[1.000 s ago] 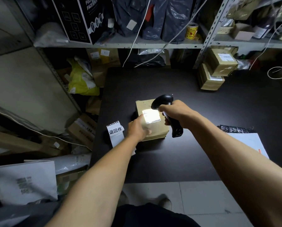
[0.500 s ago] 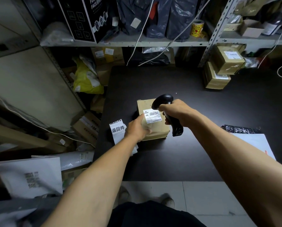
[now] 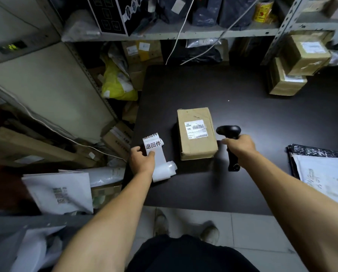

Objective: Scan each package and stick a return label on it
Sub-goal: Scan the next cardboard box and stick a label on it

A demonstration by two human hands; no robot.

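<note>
A brown cardboard package (image 3: 196, 134) with a white shipping label lies flat on the dark counter (image 3: 262, 118). Just left of it, the left hand (image 3: 141, 160) pinches a white strip of return labels (image 3: 157, 158) between thumb and fingers. Right of the package, the right hand (image 3: 240, 149) grips a black handheld scanner (image 3: 231, 146), fingers wrapped around its handle.

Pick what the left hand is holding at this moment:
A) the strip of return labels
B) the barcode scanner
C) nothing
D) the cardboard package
A: the left hand pinches the strip of return labels at the table's left edge, apart from the cardboard package; the barcode scanner is gripped by the right hand.
</note>
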